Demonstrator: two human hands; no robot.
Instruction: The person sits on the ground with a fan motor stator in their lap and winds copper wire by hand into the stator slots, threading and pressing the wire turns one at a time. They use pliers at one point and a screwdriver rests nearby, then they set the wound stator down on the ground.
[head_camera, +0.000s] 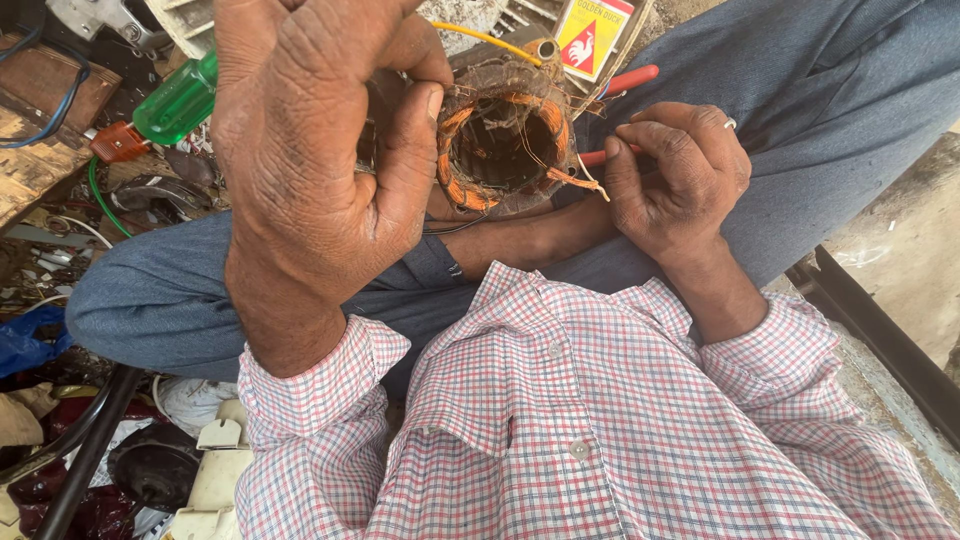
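The left hand is big in the picture and sits at about ten o'clock. Its fingers are curled around the left side of a round motor coil, with the thumb pressed on the rim, so this hand is holding the coil. The coil rests on the person's lap near twelve o'clock, between the two hands. The right hand is at about two o'clock, just beside the coil. It is closed tight around a tool with a red handle, and the tip reaches toward the coil's right edge. I think a few things could go wrong. The tool could slip and poke the thumb, because the hands are so close together. The thin wires could snap or get scratched if the tool pushes too hard. The coil could also roll off the lap, since only one hand steadies it. The coil looks like a dark ring with a hole in the middle. Orange tape wraps its copper wires, and loose threads hang off the right side. A green-handled screwdriver lies behind at ten o'clock.
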